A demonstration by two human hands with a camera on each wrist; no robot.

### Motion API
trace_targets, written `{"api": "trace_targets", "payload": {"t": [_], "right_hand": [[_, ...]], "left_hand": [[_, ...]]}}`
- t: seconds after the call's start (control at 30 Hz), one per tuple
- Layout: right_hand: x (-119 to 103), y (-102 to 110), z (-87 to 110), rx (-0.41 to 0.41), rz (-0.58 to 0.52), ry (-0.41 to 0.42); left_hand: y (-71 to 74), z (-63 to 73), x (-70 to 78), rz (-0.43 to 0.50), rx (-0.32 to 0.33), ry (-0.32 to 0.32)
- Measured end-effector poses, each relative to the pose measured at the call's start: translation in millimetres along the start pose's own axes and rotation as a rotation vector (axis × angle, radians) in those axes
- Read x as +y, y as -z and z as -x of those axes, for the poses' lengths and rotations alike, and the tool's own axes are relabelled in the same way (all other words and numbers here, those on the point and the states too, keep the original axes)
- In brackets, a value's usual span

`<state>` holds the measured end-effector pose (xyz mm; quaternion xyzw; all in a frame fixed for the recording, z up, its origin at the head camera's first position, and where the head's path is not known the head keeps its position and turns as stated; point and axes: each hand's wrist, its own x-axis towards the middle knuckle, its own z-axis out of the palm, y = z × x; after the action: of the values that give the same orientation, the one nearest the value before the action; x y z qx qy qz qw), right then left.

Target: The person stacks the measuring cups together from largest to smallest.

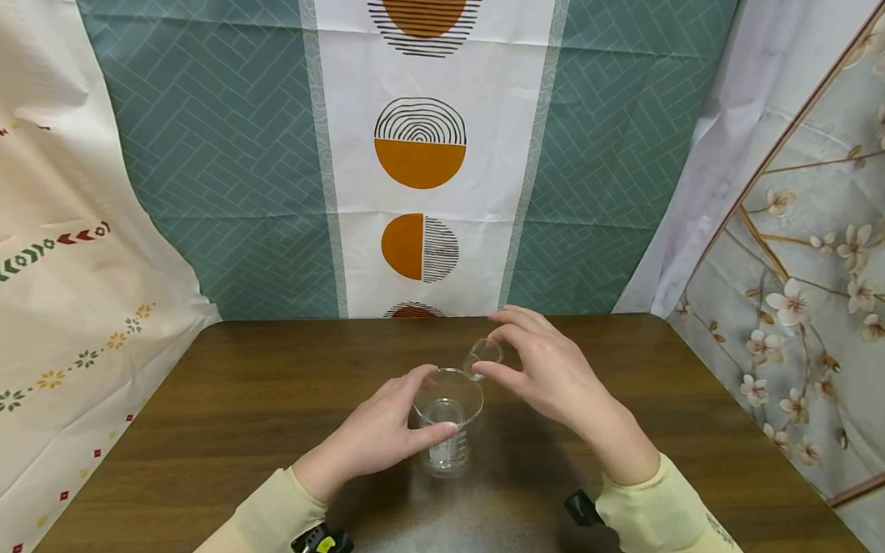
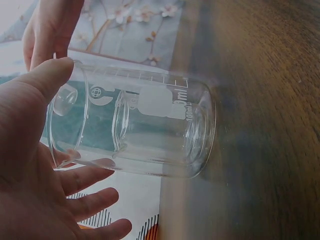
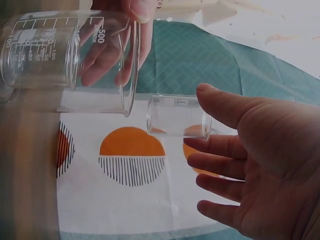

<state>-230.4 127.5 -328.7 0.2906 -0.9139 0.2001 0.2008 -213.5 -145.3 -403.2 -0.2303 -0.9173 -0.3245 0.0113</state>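
Note:
A large glass beaker [image 1: 482, 404] with printed markings stands upright on the table. Inside it sits a smaller beaker [image 3: 47, 57], its own scale showing through the outer wall. My left hand [image 1: 379, 430] holds the large beaker near its rim between thumb and index finger, the other fingers spread in the left wrist view. Between the thumb and fingertips of my right hand [image 1: 548, 367] is pinched a tiny clear beaker [image 3: 167, 116]. It is held in the air just right of the large beaker's rim, at about rim height and slightly beyond it.
The brown wooden table [image 1: 268, 386] reaches back to a teal and white patterned curtain [image 1: 256, 153]. Cream cloth [image 1: 55, 330] hangs along the left side and a flowered cloth [image 1: 813, 324] along the right. Dark wrist devices are worn at both sleeves.

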Motion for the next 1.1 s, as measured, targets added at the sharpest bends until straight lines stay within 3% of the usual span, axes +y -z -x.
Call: {"api": "trace_targets", "payload": {"t": [1.1], "right_hand": [[-25.2, -20.7, -7.6, -0.151, -0.043, 0.025]], "left_hand": [[0.7, 0.6, 0.5, -0.008, -0.016, 0.011]]}}
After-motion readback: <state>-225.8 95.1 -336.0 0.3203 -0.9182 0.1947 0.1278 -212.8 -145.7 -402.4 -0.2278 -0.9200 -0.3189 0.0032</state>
